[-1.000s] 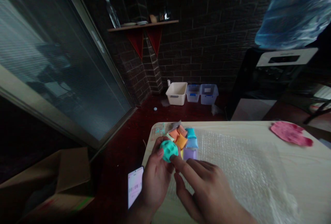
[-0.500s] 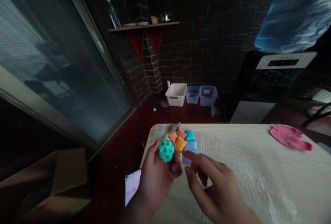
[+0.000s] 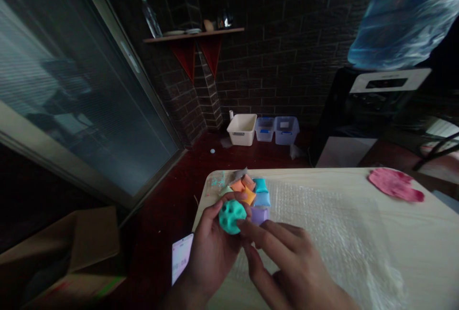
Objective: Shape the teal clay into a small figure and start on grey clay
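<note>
My left hand is closed round a teal clay ball with several dimples in its surface. My right hand is on the ball's lower right side, index fingertip touching it. The thumb is apart and lower, and the other fingers curl behind. Just beyond the ball are small soft packets: orange packets, a yellow-orange packet, a teal packet, a light blue packet and a purple packet. A pale green packet is partly covered by my left fingers.
Bubble wrap covers much of the pale wooden table. A pink flat piece lies at the far right, and a phone at the left edge. On the floor are bins and a cardboard box.
My right index finger has come left onto the ball, where before it was apart from it. The ball is turned in my left hand and shows fewer dimples. The view has shifted slightly.
</note>
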